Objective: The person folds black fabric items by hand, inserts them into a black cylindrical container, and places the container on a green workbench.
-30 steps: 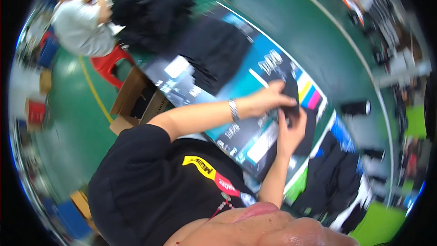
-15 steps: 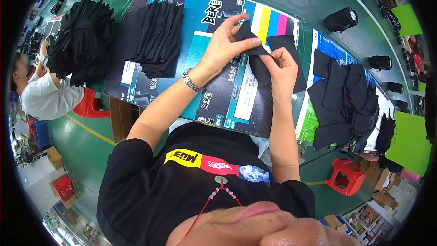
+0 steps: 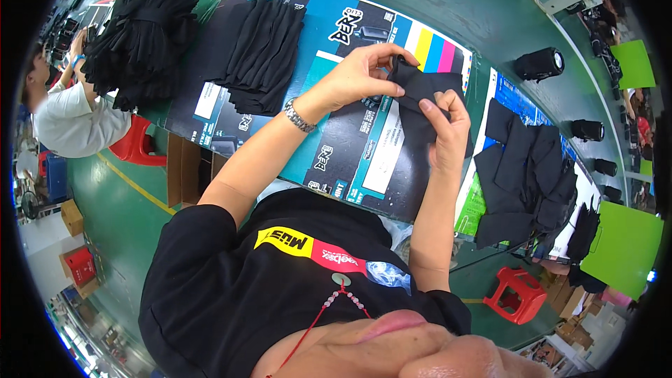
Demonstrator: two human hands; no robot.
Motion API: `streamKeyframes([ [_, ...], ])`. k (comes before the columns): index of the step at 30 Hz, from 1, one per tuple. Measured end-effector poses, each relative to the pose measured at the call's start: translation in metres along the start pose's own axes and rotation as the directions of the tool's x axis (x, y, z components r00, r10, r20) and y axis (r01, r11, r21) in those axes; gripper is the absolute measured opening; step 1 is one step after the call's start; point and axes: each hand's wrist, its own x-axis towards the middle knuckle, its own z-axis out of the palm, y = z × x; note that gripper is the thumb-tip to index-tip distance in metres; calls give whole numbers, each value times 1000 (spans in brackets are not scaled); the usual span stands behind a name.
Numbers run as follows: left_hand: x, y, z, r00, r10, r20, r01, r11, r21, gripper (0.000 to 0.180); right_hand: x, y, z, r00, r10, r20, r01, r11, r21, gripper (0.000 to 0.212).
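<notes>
Between my two hands is a black fabric piece (image 3: pixel 422 122), held just above the printed sheet (image 3: pixel 381 161) on the table. My left hand (image 3: pixel 358 78) pinches its upper left edge between thumb and fingers; a metal-band watch is on that wrist. My right hand (image 3: pixel 450 129) grips the fabric at its right side, thumb on top and fingers curled. Part of the cloth is folded over, and its far side is hidden by my fingers. To the left of my hands lies a neat stack of black fabric pieces (image 3: pixel 262 56).
A thick tied bundle of black fabric (image 3: pixel 143 38) sits at the far left. Loose black pieces (image 3: pixel 525 168) are heaped on the right. Beyond, black cylindrical devices (image 3: pixel 539 64) stand on a green surface. Red stools (image 3: pixel 516 295) flank the table; a co-worker (image 3: pixel 80 115) sits left.
The fabric has been turned and spread flatter between my hands. My right hand has shifted lower along it, thumb now on top. The whole view has also shifted slightly.
</notes>
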Motion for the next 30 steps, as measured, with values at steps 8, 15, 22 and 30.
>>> streamKeyframes([
  [8,-3,-3,8,991,129,-32,-85,799,596,39,0,9,2,958,-273,-84,244,934,-260,37],
  [15,0,-5,11,960,112,-257,-120,993,-14,25,4,17,4,897,-425,-123,231,686,-690,25],
  [22,-8,-17,28,984,-168,52,164,761,-627,43,14,21,-26,870,-118,-479,20,979,-205,26],
  [30,-5,-20,34,957,-280,-69,218,859,-463,31,10,11,-23,979,200,-40,-147,829,539,24],
])
